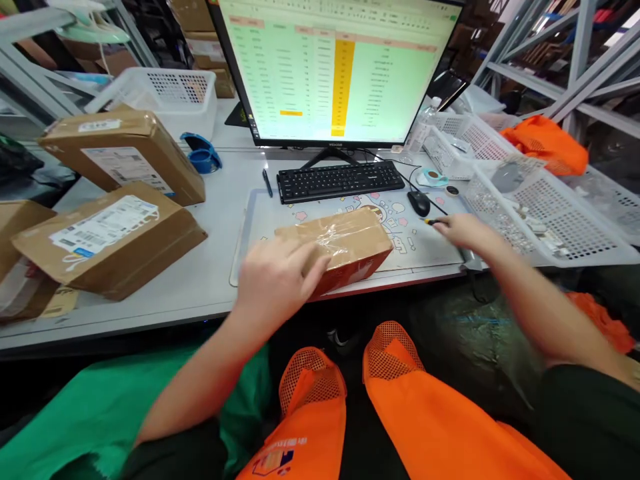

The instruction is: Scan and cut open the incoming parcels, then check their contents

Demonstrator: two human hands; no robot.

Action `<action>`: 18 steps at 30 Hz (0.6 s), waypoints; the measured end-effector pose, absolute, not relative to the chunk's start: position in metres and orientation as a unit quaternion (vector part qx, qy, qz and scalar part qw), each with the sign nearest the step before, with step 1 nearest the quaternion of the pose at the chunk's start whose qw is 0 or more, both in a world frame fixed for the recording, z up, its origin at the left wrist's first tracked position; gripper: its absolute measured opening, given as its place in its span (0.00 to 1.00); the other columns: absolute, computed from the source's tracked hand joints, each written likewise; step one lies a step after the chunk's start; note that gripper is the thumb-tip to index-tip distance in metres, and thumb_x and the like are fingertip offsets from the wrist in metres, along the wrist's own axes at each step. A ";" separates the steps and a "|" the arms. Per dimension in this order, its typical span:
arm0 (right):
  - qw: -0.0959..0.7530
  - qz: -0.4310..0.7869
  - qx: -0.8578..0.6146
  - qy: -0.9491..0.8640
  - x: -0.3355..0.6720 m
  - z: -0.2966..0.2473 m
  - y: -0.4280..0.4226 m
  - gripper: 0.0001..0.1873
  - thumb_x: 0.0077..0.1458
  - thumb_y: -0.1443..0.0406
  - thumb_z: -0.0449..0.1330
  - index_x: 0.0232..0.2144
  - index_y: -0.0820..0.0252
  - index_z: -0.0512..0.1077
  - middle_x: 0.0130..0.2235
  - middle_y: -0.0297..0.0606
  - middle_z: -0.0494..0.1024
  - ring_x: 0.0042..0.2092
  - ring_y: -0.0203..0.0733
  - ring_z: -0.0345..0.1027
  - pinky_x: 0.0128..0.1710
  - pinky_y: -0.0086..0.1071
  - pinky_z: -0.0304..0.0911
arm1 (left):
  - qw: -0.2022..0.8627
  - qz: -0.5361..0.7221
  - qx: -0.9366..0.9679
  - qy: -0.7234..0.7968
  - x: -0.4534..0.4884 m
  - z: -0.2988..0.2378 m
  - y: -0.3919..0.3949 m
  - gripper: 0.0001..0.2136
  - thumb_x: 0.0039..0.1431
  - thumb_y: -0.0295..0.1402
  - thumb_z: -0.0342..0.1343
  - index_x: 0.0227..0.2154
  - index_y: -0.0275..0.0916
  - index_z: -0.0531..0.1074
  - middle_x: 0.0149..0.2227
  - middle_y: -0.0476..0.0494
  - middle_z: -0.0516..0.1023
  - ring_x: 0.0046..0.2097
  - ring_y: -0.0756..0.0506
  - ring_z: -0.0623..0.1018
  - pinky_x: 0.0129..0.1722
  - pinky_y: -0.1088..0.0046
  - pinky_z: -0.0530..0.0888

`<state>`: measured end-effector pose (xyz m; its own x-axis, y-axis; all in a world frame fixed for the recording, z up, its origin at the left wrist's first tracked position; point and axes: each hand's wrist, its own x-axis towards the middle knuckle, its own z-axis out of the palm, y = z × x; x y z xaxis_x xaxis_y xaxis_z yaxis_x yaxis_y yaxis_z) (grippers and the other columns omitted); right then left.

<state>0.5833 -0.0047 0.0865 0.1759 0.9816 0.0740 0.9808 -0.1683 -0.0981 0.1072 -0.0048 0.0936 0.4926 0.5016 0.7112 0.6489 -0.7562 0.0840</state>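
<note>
- The brown box [345, 250] wrapped in clear tape lies on the desk mat [420, 247], in front of the keyboard [340, 180].
- Your left hand [277, 280] lies flat on its near end, fingers spread.
- Your right hand [463, 230] pinches a small yellow and black thing [430, 221] beside the mouse [419, 202].
- Two bigger boxes [110, 240] sit far left.

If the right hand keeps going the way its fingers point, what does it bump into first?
Most likely the black mouse. The right hand points left and slightly away along the desk mat, holding something small with a yellow tip, and the mouse lies just ahead. Depth is hard to judge.
</note>
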 end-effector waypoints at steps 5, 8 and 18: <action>0.153 0.089 -0.766 -0.618 0.499 0.049 -0.009 0.30 0.73 0.53 0.53 0.61 0.71 0.77 0.60 0.64 0.78 0.62 0.57 0.74 0.62 0.49 0.67 | -0.018 -0.135 -0.951 -0.277 0.175 0.141 0.090 0.27 0.57 0.53 0.66 0.55 0.43 0.81 0.46 0.39 0.86 0.40 0.36 0.82 0.38 0.62 0.76; 0.295 0.194 -0.647 -0.676 0.447 0.056 -0.015 0.34 0.75 0.48 0.47 0.69 0.63 0.68 0.66 0.55 0.74 0.67 0.52 0.70 0.66 0.47 0.65 | -0.086 -0.014 -0.967 -0.241 0.206 0.152 0.115 0.30 0.48 0.56 0.70 0.53 0.50 0.81 0.33 0.47 0.84 0.26 0.40 0.78 0.27 0.65 0.72; 0.413 0.386 -0.524 -0.637 0.386 0.070 -0.025 0.36 0.67 0.54 0.61 0.72 0.58 0.62 0.67 0.50 0.74 0.69 0.57 0.67 0.68 0.55 0.64 | -0.076 0.038 -0.964 -0.251 0.241 0.164 0.101 0.38 0.42 0.39 0.73 0.62 0.44 0.78 0.25 0.48 0.78 0.23 0.41 0.73 0.32 0.63 0.73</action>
